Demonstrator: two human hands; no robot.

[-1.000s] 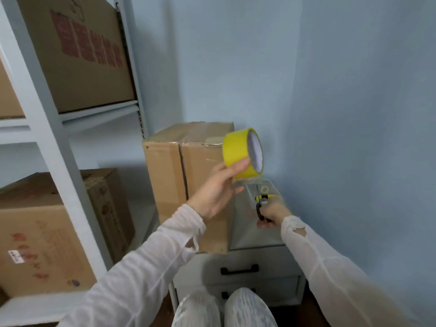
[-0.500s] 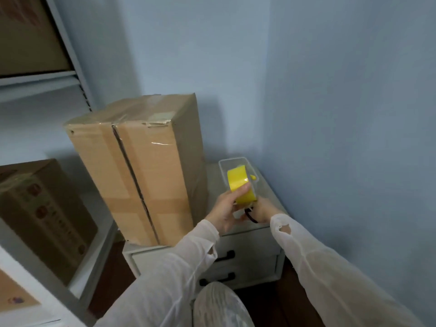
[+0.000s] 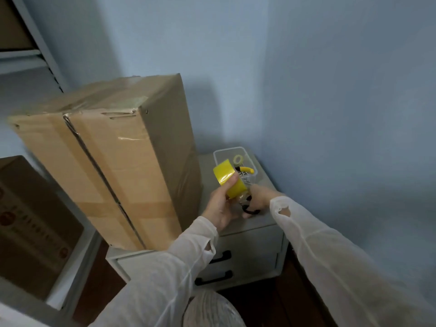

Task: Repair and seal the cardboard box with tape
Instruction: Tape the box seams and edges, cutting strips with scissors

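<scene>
The cardboard box (image 3: 122,161) is standing upright on the worktop's (image 3: 206,161) left, seam gaping. Fingers of the left hand (image 3: 219,208) are gripping the yellow tape roll (image 3: 227,179); those of the right hand (image 3: 258,198) are curling round a black handle (image 3: 251,211). Pressing tape on is risking tipping the tall box.

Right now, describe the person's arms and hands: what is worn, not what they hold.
Both arms are covered by long, thin, slightly sheer white sleeves. The right sleeve has a small hole near the wrist, and the left sleeve has a similar gap near its cuff. The left hand and right hand are bare, with no gloves. No watch or ring shows.
</scene>
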